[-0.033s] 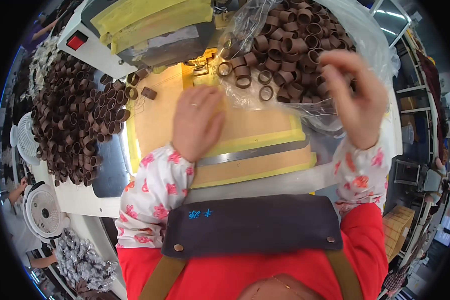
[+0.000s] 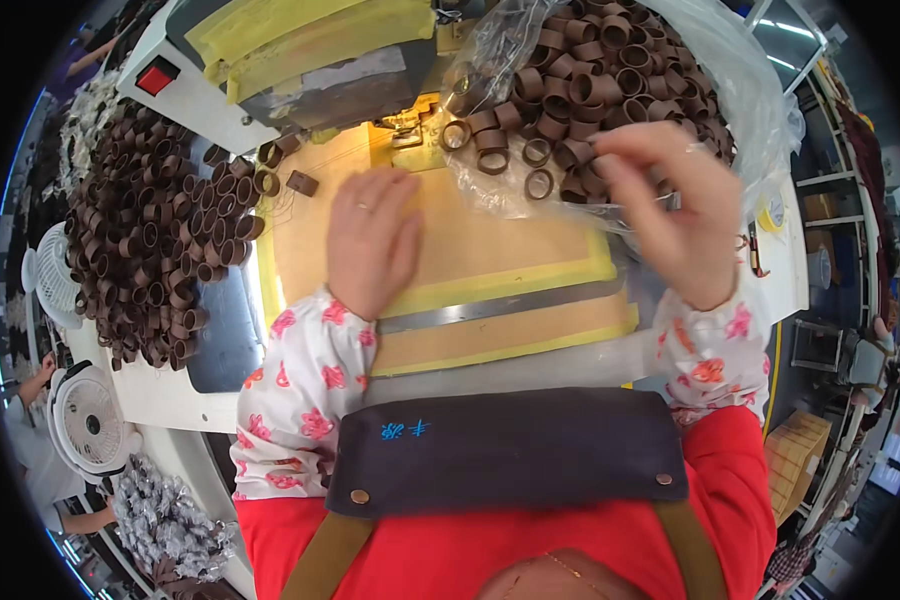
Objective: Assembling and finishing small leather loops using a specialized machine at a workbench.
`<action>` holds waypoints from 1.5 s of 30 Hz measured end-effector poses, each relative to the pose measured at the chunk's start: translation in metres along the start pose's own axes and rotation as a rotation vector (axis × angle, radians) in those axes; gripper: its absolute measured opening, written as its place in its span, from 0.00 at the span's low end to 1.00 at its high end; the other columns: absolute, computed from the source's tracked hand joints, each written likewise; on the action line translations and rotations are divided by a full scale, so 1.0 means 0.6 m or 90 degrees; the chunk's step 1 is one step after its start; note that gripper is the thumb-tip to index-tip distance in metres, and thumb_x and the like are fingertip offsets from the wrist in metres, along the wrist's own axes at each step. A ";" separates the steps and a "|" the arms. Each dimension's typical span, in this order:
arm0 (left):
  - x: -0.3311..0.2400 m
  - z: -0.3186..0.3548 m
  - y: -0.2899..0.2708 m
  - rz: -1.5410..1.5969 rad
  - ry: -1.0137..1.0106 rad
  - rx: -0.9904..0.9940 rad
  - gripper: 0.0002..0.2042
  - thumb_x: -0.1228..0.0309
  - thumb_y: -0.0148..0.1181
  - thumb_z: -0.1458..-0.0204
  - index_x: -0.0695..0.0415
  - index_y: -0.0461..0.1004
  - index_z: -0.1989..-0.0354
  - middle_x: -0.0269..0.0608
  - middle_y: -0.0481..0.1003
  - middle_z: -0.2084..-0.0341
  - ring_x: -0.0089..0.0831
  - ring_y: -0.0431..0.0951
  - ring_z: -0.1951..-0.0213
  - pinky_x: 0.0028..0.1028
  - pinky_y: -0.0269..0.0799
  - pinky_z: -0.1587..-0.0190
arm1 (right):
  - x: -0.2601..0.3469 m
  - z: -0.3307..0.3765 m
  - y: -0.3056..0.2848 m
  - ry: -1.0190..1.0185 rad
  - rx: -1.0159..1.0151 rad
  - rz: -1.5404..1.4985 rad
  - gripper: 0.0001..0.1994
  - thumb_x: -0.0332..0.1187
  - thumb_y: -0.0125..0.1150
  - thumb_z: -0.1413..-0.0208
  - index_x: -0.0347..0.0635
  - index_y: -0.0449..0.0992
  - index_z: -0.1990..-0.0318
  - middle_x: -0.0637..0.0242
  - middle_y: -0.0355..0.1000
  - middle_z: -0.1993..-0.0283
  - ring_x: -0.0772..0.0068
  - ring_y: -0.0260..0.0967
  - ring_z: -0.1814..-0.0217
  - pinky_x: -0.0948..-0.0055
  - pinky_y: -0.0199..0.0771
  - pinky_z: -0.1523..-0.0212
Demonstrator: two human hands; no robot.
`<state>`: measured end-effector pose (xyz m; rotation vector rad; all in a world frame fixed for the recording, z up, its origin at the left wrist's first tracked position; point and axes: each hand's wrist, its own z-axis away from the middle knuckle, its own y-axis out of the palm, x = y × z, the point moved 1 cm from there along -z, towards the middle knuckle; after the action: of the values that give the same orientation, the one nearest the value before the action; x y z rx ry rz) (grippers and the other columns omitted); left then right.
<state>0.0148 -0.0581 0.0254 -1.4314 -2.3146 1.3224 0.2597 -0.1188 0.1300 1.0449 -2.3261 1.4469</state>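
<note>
My left hand (image 2: 372, 240) lies flat, fingers stretched out, on the tan work surface (image 2: 470, 240) in front of the sewing machine's presser foot (image 2: 407, 135). Nothing shows in it. At the right, my right hand (image 2: 680, 215) hovers by a heap of short brown rings (image 2: 595, 90) in a clear plastic bag (image 2: 760, 70). Its thumb and forefinger are pinched, tips slightly blurred; I cannot make out what, if anything, is between them. A few loose rings (image 2: 539, 184) lie on the bag's front edge. A small brown piece (image 2: 302, 183) sits beyond my left hand.
A big heap of brown rings (image 2: 140, 240) spreads over the table's left. The machine head (image 2: 320, 70) with yellow tape stands at the back. At far left are a white fan (image 2: 90, 425) and silvery wrapped items (image 2: 170, 525). A cardboard box (image 2: 798, 465) is at right.
My right hand has moved left and slightly down across the front of the ring heap. My left hand has shifted a little left, still flat. The view has shifted slightly.
</note>
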 end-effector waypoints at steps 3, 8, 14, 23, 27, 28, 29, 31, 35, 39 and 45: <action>0.053 0.000 -0.027 -0.078 -0.050 0.013 0.15 0.80 0.52 0.58 0.64 0.68 0.58 0.50 0.69 0.61 0.46 0.67 0.55 0.38 0.61 0.51 | -0.001 -0.032 0.109 -0.072 0.015 0.037 0.05 0.23 0.57 0.56 0.38 0.72 0.69 0.62 0.69 0.74 0.63 0.68 0.74 0.72 0.68 0.73; 0.078 -0.029 -0.006 -0.133 -0.033 0.012 0.14 0.79 0.50 0.57 0.67 0.67 0.58 0.51 0.69 0.60 0.46 0.67 0.57 0.36 0.62 0.54 | -0.023 -0.081 0.212 -0.028 0.061 0.160 0.06 0.31 0.58 0.56 0.39 0.71 0.70 0.61 0.68 0.74 0.57 0.68 0.73 0.66 0.67 0.74; 0.093 -0.042 0.048 -0.085 -0.168 0.053 0.12 0.74 0.51 0.54 0.65 0.69 0.61 0.49 0.72 0.70 0.43 0.70 0.64 0.37 0.65 0.61 | -0.053 -0.083 0.251 0.033 0.087 0.216 0.05 0.28 0.57 0.55 0.39 0.70 0.70 0.60 0.69 0.75 0.59 0.68 0.74 0.67 0.68 0.73; 0.094 -0.030 0.018 0.485 -0.372 0.079 0.08 0.76 0.54 0.53 0.65 0.70 0.65 0.30 0.69 0.78 0.12 0.65 0.75 0.15 0.61 0.74 | -0.046 -0.061 0.257 0.520 0.140 -0.843 0.08 0.22 0.48 0.50 0.40 0.61 0.61 0.64 0.65 0.63 0.73 0.68 0.69 0.76 0.70 0.71; 0.085 -0.036 0.010 0.540 -0.422 0.100 0.07 0.75 0.55 0.54 0.65 0.72 0.68 0.30 0.70 0.78 0.13 0.67 0.74 0.14 0.62 0.72 | -0.048 -0.057 0.265 0.518 0.103 -0.900 0.08 0.21 0.47 0.50 0.40 0.61 0.62 0.64 0.65 0.64 0.72 0.68 0.68 0.75 0.70 0.69; 0.084 -0.040 0.007 0.534 -0.426 0.115 0.07 0.75 0.56 0.55 0.65 0.72 0.69 0.30 0.70 0.78 0.13 0.68 0.74 0.14 0.63 0.72 | -0.048 -0.056 0.268 0.526 0.100 -0.896 0.08 0.21 0.47 0.51 0.40 0.61 0.62 0.63 0.65 0.64 0.72 0.69 0.68 0.75 0.71 0.68; 0.084 -0.041 0.006 0.528 -0.430 0.129 0.06 0.75 0.56 0.56 0.65 0.72 0.70 0.30 0.70 0.78 0.13 0.68 0.74 0.14 0.63 0.72 | -0.048 -0.054 0.270 0.534 0.097 -0.892 0.08 0.20 0.47 0.51 0.40 0.61 0.62 0.63 0.65 0.64 0.71 0.69 0.68 0.75 0.71 0.68; 0.089 -0.037 0.013 0.459 -0.413 0.125 0.06 0.76 0.56 0.57 0.64 0.73 0.71 0.32 0.71 0.80 0.15 0.69 0.75 0.16 0.64 0.73 | -0.050 -0.050 0.278 0.523 0.132 -0.869 0.08 0.21 0.48 0.51 0.40 0.61 0.63 0.64 0.65 0.64 0.72 0.69 0.67 0.75 0.71 0.67; 0.094 -0.027 0.029 0.315 -0.336 0.033 0.06 0.76 0.59 0.60 0.62 0.74 0.72 0.38 0.73 0.81 0.21 0.71 0.78 0.20 0.66 0.74 | -0.030 -0.057 0.273 0.480 0.125 -0.636 0.10 0.22 0.53 0.54 0.38 0.62 0.63 0.65 0.65 0.66 0.76 0.68 0.68 0.79 0.71 0.67; 0.083 -0.036 0.024 0.226 -0.217 0.001 0.09 0.74 0.63 0.63 0.60 0.75 0.71 0.38 0.72 0.83 0.25 0.71 0.80 0.22 0.66 0.75 | -0.038 -0.055 0.281 0.279 0.040 -0.361 0.12 0.24 0.57 0.58 0.34 0.64 0.65 0.65 0.67 0.70 0.77 0.68 0.74 0.78 0.70 0.72; 0.087 -0.032 0.030 0.371 -0.337 0.048 0.09 0.70 0.64 0.60 0.60 0.75 0.70 0.29 0.69 0.85 0.17 0.66 0.81 0.18 0.62 0.78 | -0.050 -0.050 0.283 0.286 -0.001 -0.407 0.11 0.23 0.57 0.59 0.34 0.67 0.65 0.64 0.71 0.69 0.77 0.70 0.71 0.78 0.69 0.73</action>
<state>0.0078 -0.0027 0.0073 -2.0265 -2.1444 2.1430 0.1637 -0.0344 0.0105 1.1666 -1.4933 1.2476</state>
